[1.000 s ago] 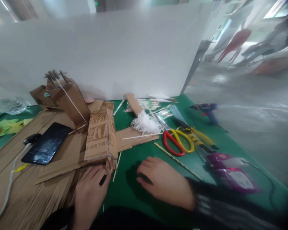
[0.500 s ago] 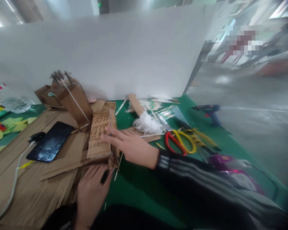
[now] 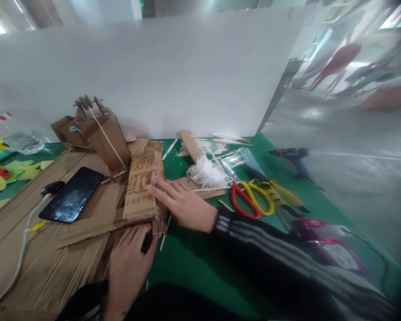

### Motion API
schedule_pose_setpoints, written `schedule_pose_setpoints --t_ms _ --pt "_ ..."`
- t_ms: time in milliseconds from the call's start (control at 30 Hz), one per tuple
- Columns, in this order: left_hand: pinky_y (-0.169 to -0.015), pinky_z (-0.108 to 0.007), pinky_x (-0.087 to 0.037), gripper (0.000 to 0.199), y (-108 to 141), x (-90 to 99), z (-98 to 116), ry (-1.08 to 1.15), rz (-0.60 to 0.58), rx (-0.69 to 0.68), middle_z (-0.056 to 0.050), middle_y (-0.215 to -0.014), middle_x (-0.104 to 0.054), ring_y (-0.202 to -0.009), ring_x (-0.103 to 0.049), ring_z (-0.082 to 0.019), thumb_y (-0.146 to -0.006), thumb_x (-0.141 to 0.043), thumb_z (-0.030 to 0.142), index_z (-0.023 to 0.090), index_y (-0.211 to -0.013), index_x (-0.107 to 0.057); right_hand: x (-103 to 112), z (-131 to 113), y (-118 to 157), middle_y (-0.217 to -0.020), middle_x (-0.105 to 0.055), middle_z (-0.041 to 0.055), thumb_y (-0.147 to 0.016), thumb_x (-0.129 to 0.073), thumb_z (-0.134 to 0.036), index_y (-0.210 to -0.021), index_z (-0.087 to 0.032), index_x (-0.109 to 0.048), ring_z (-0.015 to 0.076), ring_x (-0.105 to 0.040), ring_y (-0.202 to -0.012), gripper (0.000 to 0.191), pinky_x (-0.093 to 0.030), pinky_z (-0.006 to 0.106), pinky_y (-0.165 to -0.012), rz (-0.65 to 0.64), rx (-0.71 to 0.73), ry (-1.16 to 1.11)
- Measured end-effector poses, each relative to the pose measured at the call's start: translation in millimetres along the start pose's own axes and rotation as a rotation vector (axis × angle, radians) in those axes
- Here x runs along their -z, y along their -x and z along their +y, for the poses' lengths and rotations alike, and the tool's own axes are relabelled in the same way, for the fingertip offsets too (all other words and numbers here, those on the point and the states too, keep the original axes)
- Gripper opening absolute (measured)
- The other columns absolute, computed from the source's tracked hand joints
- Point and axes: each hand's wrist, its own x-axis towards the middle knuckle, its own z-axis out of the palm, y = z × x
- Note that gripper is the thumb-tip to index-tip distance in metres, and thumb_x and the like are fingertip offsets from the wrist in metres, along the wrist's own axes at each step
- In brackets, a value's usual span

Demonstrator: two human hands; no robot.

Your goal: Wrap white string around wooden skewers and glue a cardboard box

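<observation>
A brown cardboard box [image 3: 141, 185] with printed lettering lies in front of me on cardboard sheets, reaching over the green tabletop. My left hand [image 3: 131, 256] is at its near end, fingers and thumb closed on the lower front edge; the fingertips are partly hidden under it. My right hand [image 3: 187, 203] lies over the box's right edge, two fingers stretched flat across the top, the thumb side hidden against the wall. A long cardboard strip [image 3: 90, 232] runs left from the box's near end. Behind the box stands a tilted cardboard tower [image 3: 105, 138] with a white string.
Left are a black phone [image 3: 72, 196], a cable, paper scraps and a plastic bottle [image 3: 26, 140]. To the right lie white string [image 3: 207, 171], scissors [image 3: 245, 200], pliers [image 3: 289, 196], a drill [image 3: 292, 158] and a purple power strip [image 3: 334, 249]. A white panel [image 3: 153, 80] stands behind.
The view has shifted slightly. Both hands keep nearly the same places on the box, which shows no clear movement.
</observation>
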Motion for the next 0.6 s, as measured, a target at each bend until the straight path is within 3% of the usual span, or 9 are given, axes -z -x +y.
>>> schedule_pose_setpoints --t_ms 300,600 --pt "-0.083 -0.033 -0.043 0.016 -1.0 0.9 0.0 0.039 -0.040 -0.033 -0.004 -0.088 -0.069 -0.088 -0.062 -0.022 -0.093 -0.049 0.031 0.020 -0.092 -0.061 -6.5 2.2 8.2 -0.158 -0.010 0.0117 -0.072 -0.057 -0.011 -0.150 -0.011 -0.017 0.0300 -0.021 -0.139 0.087 -0.024 0.045 -0.111 -0.007 0.060 -0.035" --pt "-0.084 -0.034 -0.043 0.013 0.9 -0.6 -1.3 0.078 -0.054 0.006 -0.005 -0.092 -0.070 -0.091 -0.063 -0.023 -0.091 -0.053 0.029 0.020 -0.095 -0.062 -12.8 0.7 4.2 -0.158 -0.012 0.0073 -0.081 -0.055 -0.015 -0.149 -0.016 -0.022 0.0312 -0.022 -0.138 0.076 -0.025 0.050 -0.109 -0.003 0.070 0.056"
